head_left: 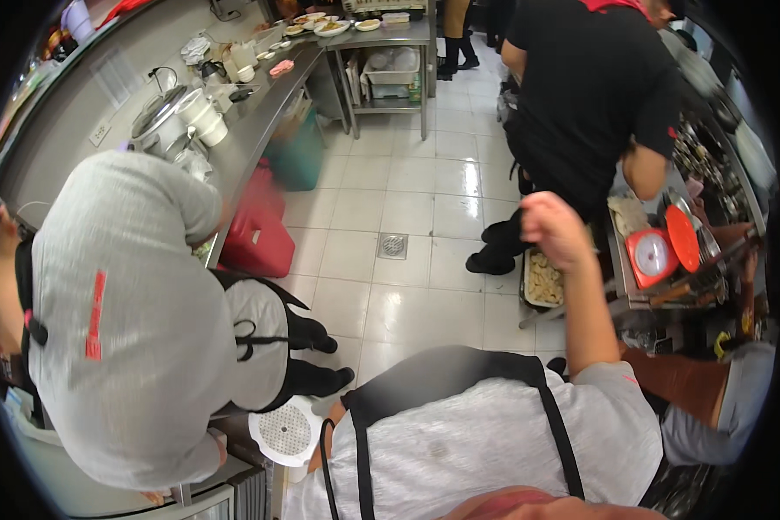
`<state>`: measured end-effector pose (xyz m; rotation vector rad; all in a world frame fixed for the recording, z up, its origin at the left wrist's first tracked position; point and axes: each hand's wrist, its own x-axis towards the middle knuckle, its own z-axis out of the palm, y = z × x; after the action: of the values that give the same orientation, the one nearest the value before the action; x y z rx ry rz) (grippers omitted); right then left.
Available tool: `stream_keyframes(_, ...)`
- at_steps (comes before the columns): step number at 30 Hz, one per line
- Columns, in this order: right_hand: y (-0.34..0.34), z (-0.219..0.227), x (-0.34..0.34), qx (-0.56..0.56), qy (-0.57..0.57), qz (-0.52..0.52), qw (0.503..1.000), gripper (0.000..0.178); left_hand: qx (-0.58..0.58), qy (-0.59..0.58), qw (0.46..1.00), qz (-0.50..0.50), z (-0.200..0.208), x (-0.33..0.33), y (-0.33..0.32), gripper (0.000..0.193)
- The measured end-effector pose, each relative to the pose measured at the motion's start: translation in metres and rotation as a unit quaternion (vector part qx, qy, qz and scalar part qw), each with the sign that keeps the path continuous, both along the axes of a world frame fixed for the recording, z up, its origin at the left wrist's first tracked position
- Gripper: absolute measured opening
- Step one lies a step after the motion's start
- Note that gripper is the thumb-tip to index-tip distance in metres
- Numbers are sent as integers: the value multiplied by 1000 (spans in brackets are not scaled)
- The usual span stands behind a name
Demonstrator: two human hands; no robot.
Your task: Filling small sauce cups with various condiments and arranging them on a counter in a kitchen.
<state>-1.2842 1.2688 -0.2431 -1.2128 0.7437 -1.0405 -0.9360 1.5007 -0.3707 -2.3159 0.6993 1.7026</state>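
My right hand [549, 224] is raised in front of me on the right, its fingers curled into a loose fist and slightly blurred. Nothing shows in it. Past it, lower down, is a tray of pale food pieces [544, 279]; hand and tray look well apart. Of my left arm [328, 431] only a narrow strip shows at my side, and the hand itself is out of sight. Close to that arm is a round white perforated stool top [284, 429]. My grey shirt [459, 433] and black apron [446, 368] fill the lower middle.
A person in grey [130, 321] works at the left steel counter [264, 121]. Another in black [589, 95] stands ahead right, by a red scale [653, 256]. Red bins [258, 230] and a teal bin [296, 156] line the tiled floor [416, 312]. A floor drain [393, 246] lies ahead.
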Motion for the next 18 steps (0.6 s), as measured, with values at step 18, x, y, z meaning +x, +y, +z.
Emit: stream_keyframes(18, -241, -423, -75, 303, 748, 126, 576, 18, -148, -74, 982, -88, -150, 215, -276, 30)
